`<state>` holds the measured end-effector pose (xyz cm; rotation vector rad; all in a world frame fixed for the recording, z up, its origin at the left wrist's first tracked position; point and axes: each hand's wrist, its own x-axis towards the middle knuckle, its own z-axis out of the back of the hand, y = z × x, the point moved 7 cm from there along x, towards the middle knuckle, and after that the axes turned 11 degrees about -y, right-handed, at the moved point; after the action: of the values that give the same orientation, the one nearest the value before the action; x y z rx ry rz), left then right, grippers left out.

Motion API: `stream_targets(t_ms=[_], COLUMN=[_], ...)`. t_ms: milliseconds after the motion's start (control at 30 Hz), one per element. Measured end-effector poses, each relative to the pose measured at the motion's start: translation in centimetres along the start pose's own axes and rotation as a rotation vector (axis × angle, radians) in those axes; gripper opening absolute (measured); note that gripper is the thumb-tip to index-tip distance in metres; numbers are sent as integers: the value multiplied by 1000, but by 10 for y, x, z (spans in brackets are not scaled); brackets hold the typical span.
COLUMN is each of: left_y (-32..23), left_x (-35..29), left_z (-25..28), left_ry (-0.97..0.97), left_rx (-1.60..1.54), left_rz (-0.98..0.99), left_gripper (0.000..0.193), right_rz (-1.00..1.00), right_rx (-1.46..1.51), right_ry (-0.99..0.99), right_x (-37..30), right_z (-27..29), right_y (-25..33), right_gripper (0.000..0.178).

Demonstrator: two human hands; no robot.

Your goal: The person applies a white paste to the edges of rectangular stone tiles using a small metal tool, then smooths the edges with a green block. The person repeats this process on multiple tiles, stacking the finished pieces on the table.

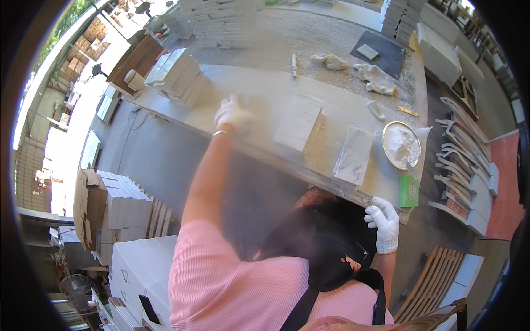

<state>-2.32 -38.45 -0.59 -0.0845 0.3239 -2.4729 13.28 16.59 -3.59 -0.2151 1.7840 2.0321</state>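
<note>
My left hand (231, 113), in a white glove, is stretched out palm-down over the pale tabletop (243, 83). Its fingers are apart, with nothing visible in them; haze blurs the area beside it. To its left stands a stack of white tiles (176, 77), and to its right a lower stack of marbled white tiles (300, 122). My right hand (383, 223), also gloved, is by the table's near edge with its fingers loosely curved and apart. Nearest to it are a green box (408, 191) and flat grey-veined tiles (353, 155). Beyond these sits a gold-rimmed bowl (402, 144) of white paste with a spatula.
Crumpled white gloves (376, 78) and a small tube (294, 65) lie across the table. A dark mat (378, 54) carries one small tile. An open cardboard box (135, 63) stands at the far left. Curved pale pieces (455, 160) are racked at right.
</note>
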Motion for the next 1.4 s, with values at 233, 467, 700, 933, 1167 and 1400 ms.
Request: stream_targets(t_ms=[233,467,700,933,1167,1400], left_y=[3,7,8,22,-45,-212], left_x=[5,15,6,9,-38,-257], left_z=[-5,-21,-13,-13,50,21], left_ry=[-12,25,24,46,-258,62], left_rx=[-3,75,64,54,-227,-417], left_rz=[-157,-39,-281,-291,-285,-1340], left_gripper=[122,142,141,138,105,67], right_rz=[-92,-88,-93,-99,2,-22], right_rx=[-4,74,88,92,67,46], right_ry=[19,65,17,35,68,83], right_x=[-11,-12,-16,-13,-5,-4], right_z=[2,-15,4,6,-8,-8], right_y=[-10,4,-3,-9,5,2], right_gripper=[40,37,36,34,33,36])
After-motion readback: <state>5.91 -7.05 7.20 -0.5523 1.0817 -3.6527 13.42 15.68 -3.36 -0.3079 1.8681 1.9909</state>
